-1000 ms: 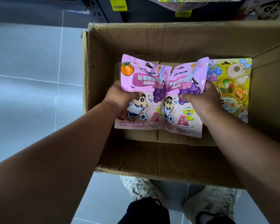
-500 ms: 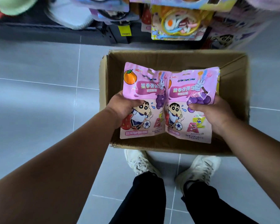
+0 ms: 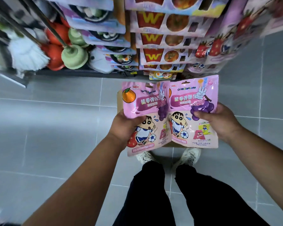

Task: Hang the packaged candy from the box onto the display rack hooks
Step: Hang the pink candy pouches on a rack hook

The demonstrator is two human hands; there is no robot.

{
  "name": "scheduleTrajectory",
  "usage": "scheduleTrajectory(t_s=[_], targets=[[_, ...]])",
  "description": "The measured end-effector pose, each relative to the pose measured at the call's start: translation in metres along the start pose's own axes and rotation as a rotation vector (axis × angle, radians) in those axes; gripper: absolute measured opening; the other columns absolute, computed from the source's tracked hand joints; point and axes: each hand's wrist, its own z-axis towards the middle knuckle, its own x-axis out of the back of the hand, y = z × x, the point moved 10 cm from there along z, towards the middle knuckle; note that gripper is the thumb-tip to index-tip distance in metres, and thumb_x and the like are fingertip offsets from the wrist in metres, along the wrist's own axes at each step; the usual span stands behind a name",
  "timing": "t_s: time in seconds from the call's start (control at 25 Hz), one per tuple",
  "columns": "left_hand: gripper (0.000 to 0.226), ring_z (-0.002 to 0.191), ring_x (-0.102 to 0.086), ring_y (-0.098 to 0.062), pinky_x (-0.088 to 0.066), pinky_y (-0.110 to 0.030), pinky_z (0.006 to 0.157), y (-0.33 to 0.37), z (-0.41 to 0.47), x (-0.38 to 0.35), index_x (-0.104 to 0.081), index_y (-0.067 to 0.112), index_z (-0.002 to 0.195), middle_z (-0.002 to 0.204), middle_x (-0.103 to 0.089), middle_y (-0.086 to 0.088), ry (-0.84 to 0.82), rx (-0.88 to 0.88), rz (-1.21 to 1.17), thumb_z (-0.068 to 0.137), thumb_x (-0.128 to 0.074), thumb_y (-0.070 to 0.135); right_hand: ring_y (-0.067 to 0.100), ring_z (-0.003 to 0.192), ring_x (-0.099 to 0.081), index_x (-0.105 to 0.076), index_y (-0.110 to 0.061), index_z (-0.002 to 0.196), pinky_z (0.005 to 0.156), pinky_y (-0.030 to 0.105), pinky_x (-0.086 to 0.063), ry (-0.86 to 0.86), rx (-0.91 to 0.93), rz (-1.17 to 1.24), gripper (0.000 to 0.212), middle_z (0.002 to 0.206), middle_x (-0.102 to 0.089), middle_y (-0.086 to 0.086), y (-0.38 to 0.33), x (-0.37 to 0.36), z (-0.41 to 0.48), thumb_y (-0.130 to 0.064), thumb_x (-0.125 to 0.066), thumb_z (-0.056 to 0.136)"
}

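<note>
Both hands gripping pink candy packs (image 3: 168, 115), left hand (image 3: 124, 128), right hand (image 3: 217, 123)

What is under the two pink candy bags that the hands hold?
Under the pink candy bags only slivers of the cardboard box show, at their left edge and bottom. The box's inside is covered. Below are white shoes on the grey floor.

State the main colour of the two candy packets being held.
Pink, seen in the head view: the left packet and right packet.
</note>
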Motion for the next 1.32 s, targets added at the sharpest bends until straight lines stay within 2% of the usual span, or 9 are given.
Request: scheduleTrajectory(t_s=[0.16,0.32,0.52,0.68,0.8,0.92,1.08,1.24,1.32], targets=[[0.043,0.092,-0.075,-0.040,-0.059,-0.056,0.086,0.052,-0.074,0.000,-0.067,0.010,0.116,0.103,-0.077,-0.016,-0.021,-0.053,0.025,0.075,-0.079,0.010,0.016,0.073,-0.073,-0.071,-0.012,0.098,0.073,0.030,-0.055,-0.030,0.060,-0.004,0.023,0.088,-0.077,0.004,-0.065,0.011,-0.075,0.002,-0.073,0.080],[0.031,0.090,-0.076,-0.036,-0.061,-0.050,0.082,0.117,-0.145,0.002,-0.067,0.011,0.114,0.099,-0.078,-0.013,-0.008,-0.155,0.067,0.085,-0.074,0.003,0.008,0.064,-0.072,-0.067,-0.015,0.093,0.061,0.022,-0.059,-0.031,0.131,0.045,0.023,0.087,-0.073,0.006,-0.130,0.027,-0.141,0.006,-0.068,0.084],[0.028,0.089,-0.076,-0.037,-0.060,-0.054,0.083,0.185,-0.214,-0.006,-0.067,0.008,0.114,0.101,-0.078,-0.016,-0.051,-0.296,0.112,0.087,-0.071,0.003,0.025,0.089,-0.075,-0.068,-0.020,0.101,0.085,0.045,-0.058,0.010,0.227,0.092,0.026,0.097,-0.078,0.005,-0.189,0.046,-0.199,0.000,-0.071,0.084],[0.029,0.086,-0.077,-0.032,-0.063,-0.046,0.076,0.244,-0.261,-0.017,-0.067,0.015,0.114,0.099,-0.079,-0.009,-0.089,-0.407,0.154,0.087,-0.072,0.006,0.029,0.094,-0.074,-0.066,-0.019,0.110,0.092,0.058,-0.053,0.099,0.306,0.150,0.030,0.102,-0.077,0.004,-0.229,0.068,-0.235,-0.008,-0.075,0.083],[0.024,0.081,-0.078,-0.027,-0.063,-0.036,0.066,0.277,-0.286,-0.024,-0.068,0.019,0.108,0.093,-0.080,-0.003,-0.105,-0.480,0.202,0.088,-0.072,0.008,0.029,0.092,-0.074,-0.065,-0.015,0.110,0.092,0.059,-0.053,0.151,0.352,0.204,0.031,0.100,-0.078,0.006,-0.254,0.081,-0.257,-0.007,-0.075,0.082],[0.027,0.082,-0.078,-0.028,-0.063,-0.043,0.071,0.309,-0.307,-0.035,-0.067,0.022,0.111,0.095,-0.080,-0.004,-0.149,-0.545,0.222,0.086,-0.074,0.012,0.029,0.088,-0.075,-0.065,-0.013,0.107,0.090,0.057,-0.055,0.189,0.400,0.246,0.028,0.096,-0.078,0.006,-0.281,0.095,-0.278,-0.006,-0.075,0.081],[0.028,0.079,-0.077,-0.032,-0.064,-0.038,0.064,0.339,-0.319,-0.050,-0.067,0.017,0.111,0.093,-0.080,-0.010,-0.191,-0.571,0.166,0.085,-0.073,0.007,0.029,0.086,-0.075,-0.065,-0.018,0.104,0.087,0.056,-0.056,0.249,0.476,0.275,0.030,0.095,-0.078,0.004,-0.312,0.116,-0.296,-0.006,-0.077,0.079],[0.044,0.086,-0.075,-0.041,-0.059,-0.054,0.081,0.363,-0.328,-0.069,-0.068,0.013,0.112,0.100,-0.077,-0.020,-0.245,-0.583,0.093,0.071,-0.083,0.004,0.030,0.084,-0.076,-0.063,-0.014,0.106,0.085,0.059,-0.056,0.263,0.522,0.312,0.030,0.093,-0.078,0.006,-0.336,0.140,-0.303,-0.007,-0.076,0.081],[0.042,0.087,-0.075,-0.042,-0.057,-0.056,0.084,0.377,-0.333,-0.076,-0.068,0.014,0.112,0.100,-0.077,-0.020,-0.225,-0.613,0.061,0.073,-0.082,0.004,0.033,0.085,-0.075,-0.063,-0.014,0.106,0.085,0.062,-0.055,0.245,0.543,0.350,0.029,0.094,-0.078,0.009,-0.351,0.151,-0.297,-0.006,-0.075,0.081]])
